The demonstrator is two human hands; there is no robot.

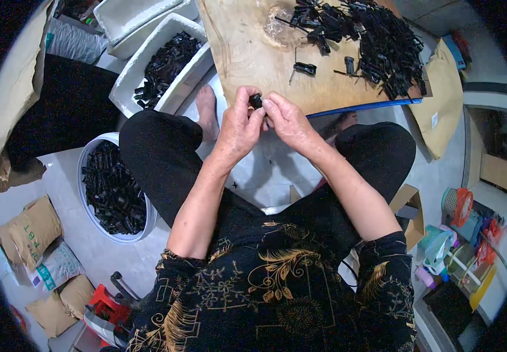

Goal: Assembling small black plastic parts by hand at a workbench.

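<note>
A small black plastic part [255, 101] is pinched between my two hands, just off the near edge of the wooden board [244, 53]. My left hand [240, 125] closes its thumb and fingers on the part from one side. From the other side my right hand [287, 119] grips it with thumb and forefinger. Fingers cover most of the part, so its exact kind is hidden. On the board beyond lie a loose black plastic piece [305, 68] and another [349, 65], with a large heap of black plastic pieces [376, 44] at the far right.
A white foam box [122, 88] holding black pieces stands left of the board. Nearer my left leg, a round white bucket [83, 196] is full of similar parts. Brown packages [33, 229] lie at far left; a brown envelope [438, 105] leans at the right.
</note>
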